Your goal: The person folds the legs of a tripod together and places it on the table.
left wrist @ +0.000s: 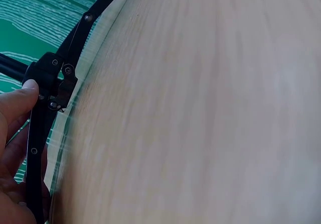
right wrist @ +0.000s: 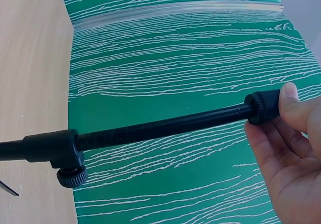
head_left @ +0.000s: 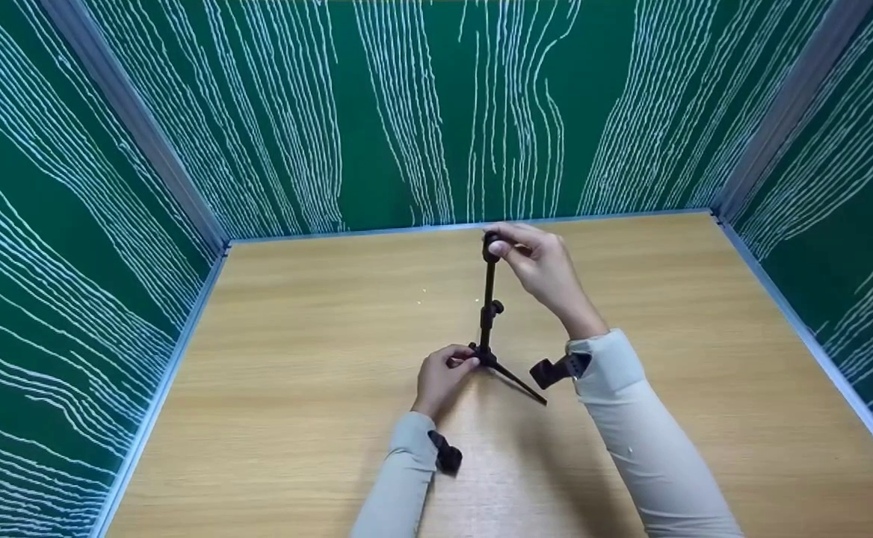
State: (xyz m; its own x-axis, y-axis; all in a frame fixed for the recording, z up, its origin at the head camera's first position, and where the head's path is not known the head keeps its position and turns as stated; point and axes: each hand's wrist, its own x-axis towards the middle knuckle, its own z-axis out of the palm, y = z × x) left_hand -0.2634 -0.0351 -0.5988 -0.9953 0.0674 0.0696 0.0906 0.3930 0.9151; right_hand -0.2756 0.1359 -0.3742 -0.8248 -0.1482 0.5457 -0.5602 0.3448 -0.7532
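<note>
A black tripod stand is upright on the table, with one leg reaching toward the front right. My right hand pinches the dark knob-like piece at the top of its pole, thumb on one side and fingers on the other. Partway down the pole is a collar with a ribbed thumbscrew. Low on the stand, my left hand holds the base by the hinged legs. In the left wrist view, its thumb presses on the black hub, with a flat riveted leg against the fingers.
The wooden table has green walls with white wavy lines at the back and both sides. Grey posts stand at the corners. Tiny pale specks lie left of the pole. Each wrist wears a black camera mount.
</note>
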